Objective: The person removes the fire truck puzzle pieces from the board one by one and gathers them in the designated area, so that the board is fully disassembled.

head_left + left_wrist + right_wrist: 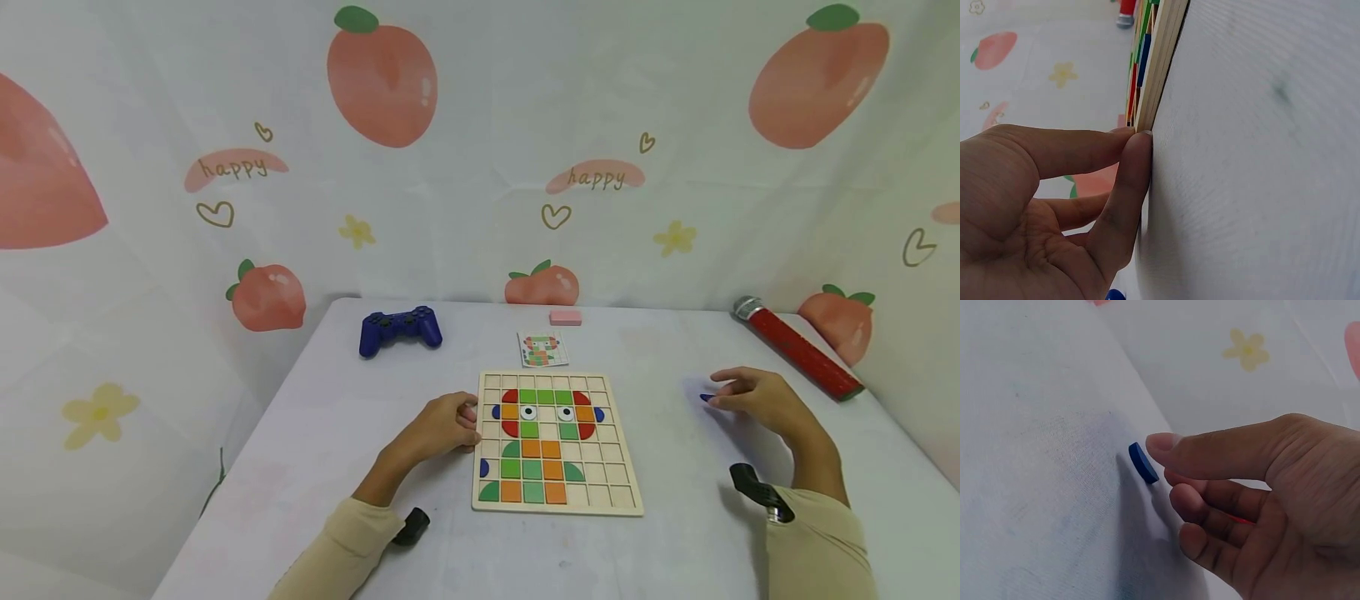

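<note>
A square wooden grid board [621,492] lies on the table, bearing flat coloured tiles and two eye tiles in a figure. My left hand [442,427] is at its left edge. In the left wrist view, the thumb and a finger [1132,181] pinch the board's rim [1163,56]. Right of the board, my right hand [765,404] is over the table, holding a small blue half-round piece [1143,464] at the thumb tip. That piece stands tilted on edge, beside its shadow. The thumb partly hides the fingers behind it.
Behind the board lie a small pattern card [543,349] and a pink block [566,317]. A dark blue game controller [401,329] sits at the back left. At the right edge lies a red microphone [802,350]. A printed cloth [480,225] hangs behind.
</note>
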The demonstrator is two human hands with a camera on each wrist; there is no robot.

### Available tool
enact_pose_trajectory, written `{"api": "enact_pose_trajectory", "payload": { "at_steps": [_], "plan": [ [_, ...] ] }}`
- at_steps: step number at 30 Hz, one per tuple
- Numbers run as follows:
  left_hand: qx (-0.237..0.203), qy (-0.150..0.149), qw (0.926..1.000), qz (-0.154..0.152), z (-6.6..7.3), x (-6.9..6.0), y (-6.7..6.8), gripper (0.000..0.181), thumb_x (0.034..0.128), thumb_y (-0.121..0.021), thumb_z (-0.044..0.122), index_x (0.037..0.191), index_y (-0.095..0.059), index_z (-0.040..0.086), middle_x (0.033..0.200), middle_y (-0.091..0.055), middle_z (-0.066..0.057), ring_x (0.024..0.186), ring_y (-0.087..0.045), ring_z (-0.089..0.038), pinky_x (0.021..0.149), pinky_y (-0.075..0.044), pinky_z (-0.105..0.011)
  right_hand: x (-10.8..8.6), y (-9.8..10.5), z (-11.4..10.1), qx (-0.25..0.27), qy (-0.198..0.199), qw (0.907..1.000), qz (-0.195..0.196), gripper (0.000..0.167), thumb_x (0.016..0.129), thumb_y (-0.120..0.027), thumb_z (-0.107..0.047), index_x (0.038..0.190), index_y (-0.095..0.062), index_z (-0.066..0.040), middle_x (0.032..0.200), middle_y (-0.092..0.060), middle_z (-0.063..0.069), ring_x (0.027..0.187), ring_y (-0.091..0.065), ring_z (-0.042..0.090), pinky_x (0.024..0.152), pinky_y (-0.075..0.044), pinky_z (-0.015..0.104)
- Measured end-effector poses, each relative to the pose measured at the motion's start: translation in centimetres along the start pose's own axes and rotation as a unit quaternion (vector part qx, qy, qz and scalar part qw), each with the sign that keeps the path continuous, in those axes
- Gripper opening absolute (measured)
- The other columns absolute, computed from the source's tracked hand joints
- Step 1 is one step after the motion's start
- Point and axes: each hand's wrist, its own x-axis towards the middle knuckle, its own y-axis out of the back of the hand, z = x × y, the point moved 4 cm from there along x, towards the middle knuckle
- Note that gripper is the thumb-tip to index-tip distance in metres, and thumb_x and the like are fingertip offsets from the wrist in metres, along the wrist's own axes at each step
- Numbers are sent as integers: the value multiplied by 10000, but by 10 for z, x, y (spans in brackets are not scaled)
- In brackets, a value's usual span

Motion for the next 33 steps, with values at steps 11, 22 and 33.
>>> {"api": "enact_pose_trajectory", "payload": {
  "at_steps": [11,22,33],
  "plan": [
    [-41,20,10000,-16,1,0,0,587,879,-808,45,1413,-585,-57,1029,-643,-61,891,-621,-176,776,-599,-288,2,-1,4,24,-100,9998,-158,576,993,-735,-218,1441,-534,83,1089,-712,113,909,-596,229,724,-514,315],
    [1,9,10000,-33,0,-1,0,582,879,-809,52,1407,-588,-53,1021,-640,-59,882,-619,-174,781,-593,-287,5,-7,-6,-220,73,9995,-222,597,963,-779,-244,1419,-569,78,1230,-680,236,1034,-635,279,781,-543,296],
    [-42,7,10000,-50,-1,1,0,589,880,-807,47,1415,-582,-55,1030,-640,-64,884,-622,-175,773,-596,-286,12,-10,-6,-569,-73,9981,-245,516,966,-781,-286,1330,-666,61,1147,-717,179,1040,-617,303,810,-509,328]
  ]
}}
